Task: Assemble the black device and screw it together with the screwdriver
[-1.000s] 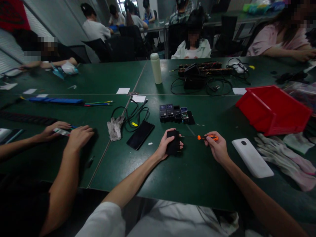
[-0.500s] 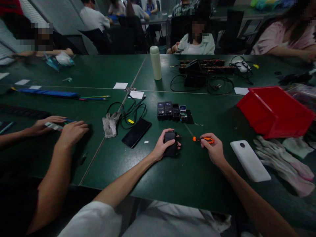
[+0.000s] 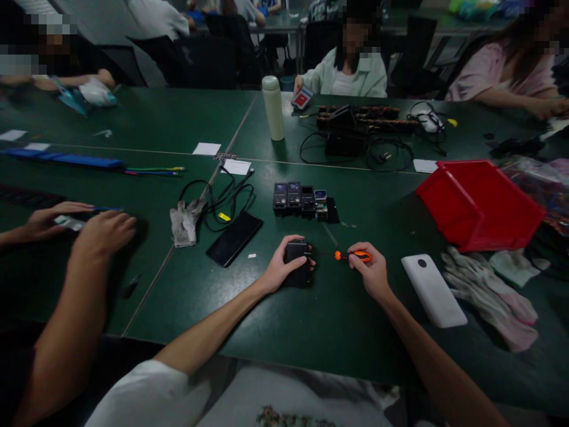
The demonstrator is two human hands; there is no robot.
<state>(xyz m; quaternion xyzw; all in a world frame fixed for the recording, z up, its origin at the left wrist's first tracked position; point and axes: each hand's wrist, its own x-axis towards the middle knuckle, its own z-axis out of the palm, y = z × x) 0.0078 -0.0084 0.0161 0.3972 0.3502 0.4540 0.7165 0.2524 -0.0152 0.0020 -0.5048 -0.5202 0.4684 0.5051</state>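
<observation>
My left hand [image 3: 281, 268] is closed around a black box-shaped device [image 3: 297, 270], thumb lying on top. In my right hand [image 3: 372, 271] is a screwdriver [image 3: 362, 256] with an orange and black handle. Its thin shaft points left toward the device's right side; whether the tip touches it I cannot tell. Just beyond my hands stand several small black modules [image 3: 293, 197] in a row, the rightmost with its circuit board showing. A black smartphone [image 3: 235, 238] lies flat to the left of my left hand.
Right of my right hand lie a white power bank [image 3: 433, 290] and work gloves [image 3: 493, 296], with a red bin [image 3: 484, 204] behind. A pale bottle [image 3: 272, 110] stands farther back. Black cables [image 3: 240, 193] and a grey glove [image 3: 185, 222] lie left. A co-worker's hands [image 3: 95, 231] are at far left.
The view has turned slightly right, so most things appear farther left. Both my hands keep their holds. The person across now has a red and white item in hand at the table's far edge.
</observation>
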